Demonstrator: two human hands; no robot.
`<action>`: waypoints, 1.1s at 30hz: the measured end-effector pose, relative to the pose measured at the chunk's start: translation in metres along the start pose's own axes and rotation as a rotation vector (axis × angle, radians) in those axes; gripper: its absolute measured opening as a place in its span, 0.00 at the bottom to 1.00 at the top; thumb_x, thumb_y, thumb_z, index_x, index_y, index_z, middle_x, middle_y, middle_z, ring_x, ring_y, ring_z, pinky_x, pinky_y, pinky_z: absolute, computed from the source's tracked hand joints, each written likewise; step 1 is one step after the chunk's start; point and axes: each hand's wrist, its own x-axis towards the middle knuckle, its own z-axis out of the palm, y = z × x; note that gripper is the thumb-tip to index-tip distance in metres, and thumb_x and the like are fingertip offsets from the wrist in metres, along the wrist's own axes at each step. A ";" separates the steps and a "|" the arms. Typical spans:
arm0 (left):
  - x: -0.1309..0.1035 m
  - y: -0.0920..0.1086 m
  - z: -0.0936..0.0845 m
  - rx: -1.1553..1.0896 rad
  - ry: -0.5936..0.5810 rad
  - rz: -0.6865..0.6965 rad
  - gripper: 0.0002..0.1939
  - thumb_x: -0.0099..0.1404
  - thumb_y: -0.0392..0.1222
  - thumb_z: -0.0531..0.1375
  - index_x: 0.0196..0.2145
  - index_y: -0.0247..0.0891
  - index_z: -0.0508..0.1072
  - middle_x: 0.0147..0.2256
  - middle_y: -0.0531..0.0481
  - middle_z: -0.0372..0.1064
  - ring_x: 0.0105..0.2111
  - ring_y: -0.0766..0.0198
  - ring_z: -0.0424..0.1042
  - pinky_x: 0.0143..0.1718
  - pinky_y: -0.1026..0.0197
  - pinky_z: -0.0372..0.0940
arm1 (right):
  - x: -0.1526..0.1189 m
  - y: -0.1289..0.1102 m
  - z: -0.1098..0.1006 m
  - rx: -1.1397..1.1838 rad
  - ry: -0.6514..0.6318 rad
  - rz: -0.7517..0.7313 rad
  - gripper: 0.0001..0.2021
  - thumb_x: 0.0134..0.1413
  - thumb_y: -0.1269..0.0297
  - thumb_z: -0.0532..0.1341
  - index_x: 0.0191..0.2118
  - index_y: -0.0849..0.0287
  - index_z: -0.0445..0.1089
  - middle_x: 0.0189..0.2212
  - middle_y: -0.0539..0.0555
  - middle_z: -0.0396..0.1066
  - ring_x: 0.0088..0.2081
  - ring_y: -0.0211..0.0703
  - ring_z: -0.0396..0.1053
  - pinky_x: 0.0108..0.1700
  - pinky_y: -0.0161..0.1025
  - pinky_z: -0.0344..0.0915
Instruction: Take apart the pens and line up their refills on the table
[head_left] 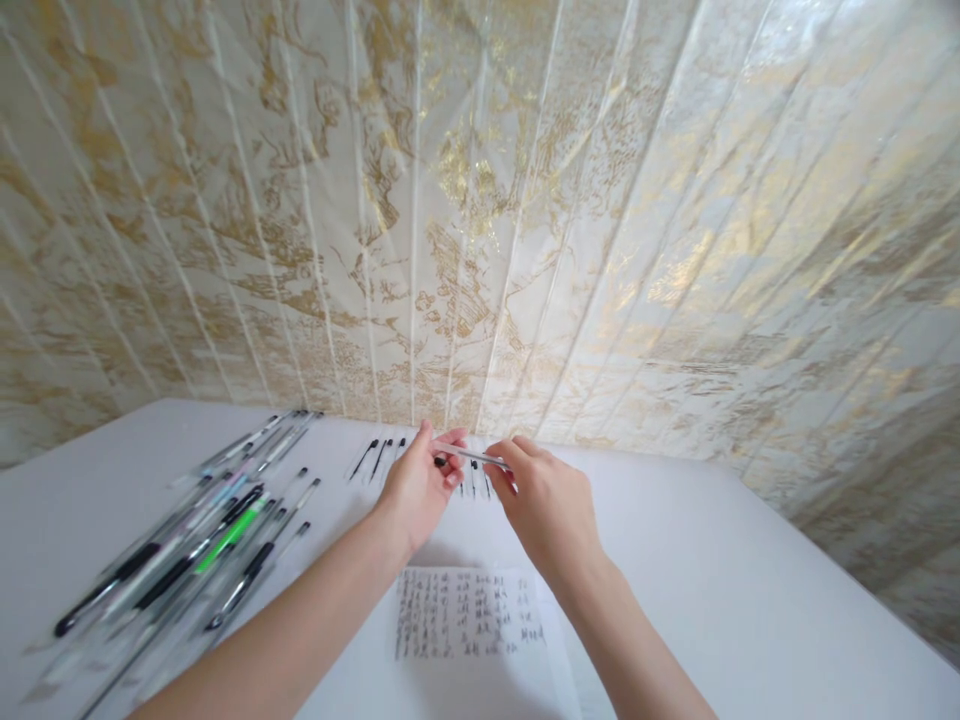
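My right hand (544, 500) pinches a slim clear pen (472, 455) near its right end. The pen lies nearly level, and its left end reaches over the fingers of my left hand (414, 492). Curled fingers of my left hand hold a small black pen cap (439, 462) just under the pen. Behind and between the hands, several thin black-tipped refills (474, 480) lie on the table, partly hidden. More thin black pen parts (380, 458) lie in a row left of my left hand.
A loose spread of pens (187, 540), one bright green (231, 535), covers the left of the white table (712, 600). A sheet of handwriting (472, 615) lies between my forearms. A gold-patterned curtain (450, 200) hangs along the table's far edge.
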 end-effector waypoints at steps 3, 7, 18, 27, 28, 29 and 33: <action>0.001 0.002 -0.001 -0.013 0.018 0.043 0.16 0.68 0.34 0.49 0.30 0.24 0.73 0.23 0.48 0.63 0.17 0.75 0.57 0.15 0.71 0.53 | 0.000 0.000 -0.001 -0.038 -0.086 -0.039 0.06 0.61 0.68 0.54 0.38 0.55 0.68 0.35 0.50 0.72 0.36 0.42 0.69 0.26 0.34 0.48; 0.002 0.011 0.000 0.002 -0.005 0.116 0.15 0.67 0.36 0.51 0.29 0.26 0.74 0.26 0.46 0.65 0.19 0.75 0.58 0.16 0.72 0.55 | 0.000 0.000 0.002 -0.001 -0.186 -0.051 0.07 0.62 0.73 0.50 0.41 0.60 0.63 0.35 0.54 0.72 0.35 0.43 0.69 0.28 0.35 0.51; -0.004 0.008 0.000 0.063 -0.021 0.209 0.11 0.64 0.35 0.55 0.32 0.27 0.75 0.26 0.47 0.67 0.18 0.75 0.56 0.16 0.71 0.53 | 0.003 0.000 0.019 0.091 -0.268 -0.090 0.07 0.64 0.72 0.46 0.39 0.60 0.60 0.29 0.53 0.71 0.25 0.38 0.64 0.25 0.34 0.46; 0.015 0.059 -0.013 -0.068 0.069 0.395 0.19 0.69 0.39 0.47 0.24 0.33 0.69 0.20 0.53 0.65 0.14 0.76 0.54 0.14 0.72 0.52 | 0.002 0.003 0.017 0.124 -0.128 -0.079 0.10 0.65 0.64 0.47 0.36 0.54 0.65 0.21 0.47 0.68 0.21 0.37 0.61 0.25 0.32 0.45; 0.016 0.067 -0.015 -0.080 0.071 0.407 0.20 0.70 0.39 0.46 0.24 0.33 0.69 0.19 0.53 0.64 0.13 0.76 0.54 0.14 0.72 0.52 | 0.003 0.003 0.015 0.133 -0.120 -0.074 0.11 0.65 0.62 0.47 0.36 0.53 0.65 0.20 0.46 0.67 0.21 0.37 0.61 0.25 0.32 0.45; 0.017 0.074 -0.017 -0.090 0.071 0.417 0.21 0.71 0.40 0.45 0.24 0.34 0.69 0.18 0.54 0.63 0.12 0.76 0.53 0.13 0.72 0.51 | 0.004 0.006 0.014 0.139 -0.112 -0.063 0.12 0.65 0.60 0.47 0.37 0.53 0.66 0.19 0.46 0.66 0.21 0.37 0.61 0.25 0.32 0.46; 0.014 0.093 -0.021 -0.106 0.057 0.425 0.22 0.71 0.39 0.43 0.22 0.35 0.67 0.16 0.57 0.57 0.11 0.77 0.49 0.11 0.72 0.49 | 0.012 0.030 0.014 0.046 -0.122 0.090 0.16 0.65 0.56 0.46 0.35 0.53 0.68 0.21 0.48 0.68 0.25 0.39 0.66 0.26 0.33 0.48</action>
